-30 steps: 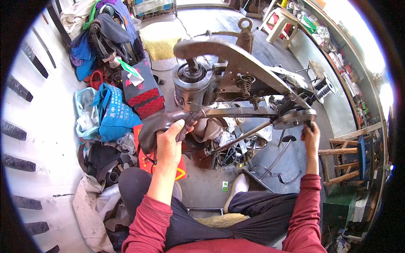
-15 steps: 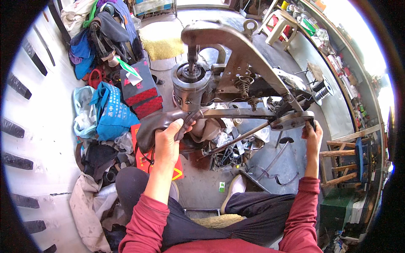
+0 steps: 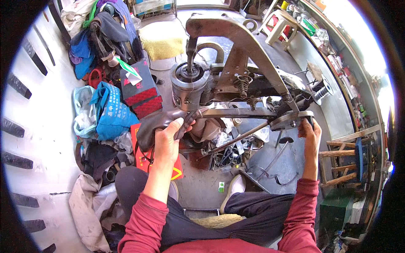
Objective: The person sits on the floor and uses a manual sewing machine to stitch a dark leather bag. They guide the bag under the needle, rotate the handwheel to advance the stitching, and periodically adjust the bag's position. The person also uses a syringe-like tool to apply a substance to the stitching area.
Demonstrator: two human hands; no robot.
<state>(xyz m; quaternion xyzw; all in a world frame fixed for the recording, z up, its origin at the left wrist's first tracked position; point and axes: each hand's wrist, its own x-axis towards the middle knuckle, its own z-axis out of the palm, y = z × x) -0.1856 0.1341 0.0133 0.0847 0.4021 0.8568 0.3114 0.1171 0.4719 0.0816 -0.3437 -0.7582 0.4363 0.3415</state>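
My left hand [image 3: 169,137] is closed on the edge of a dark brown leather piece [image 3: 154,126], bulky and shiny, perhaps a bag or a shoe; its kind is not clear. The piece lies under the cylindrical head of a metal sewing machine [image 3: 190,86], at the end of its narrow arm. My right hand [image 3: 310,130] is closed at the right edge of the machine's hand wheel [image 3: 291,121], its fingers curled at the rim. Whether a crank knob is inside those fingers is hidden. A long curved lever [image 3: 249,40] spans the top of the machine.
Left lie a blue bag [image 3: 112,111], dark boxes with red sides [image 3: 141,86] and heaped cloth [image 3: 95,206]. A thread spool [image 3: 323,90] stands on the machine's right. Scraps [image 3: 232,147] lie below the arm. A wooden stool [image 3: 341,164] and shelves are at the right.
The hand wheel has turned and my right hand has shifted slightly left with it. The top lever has swung up a little at its left end. My left hand stays about in place.
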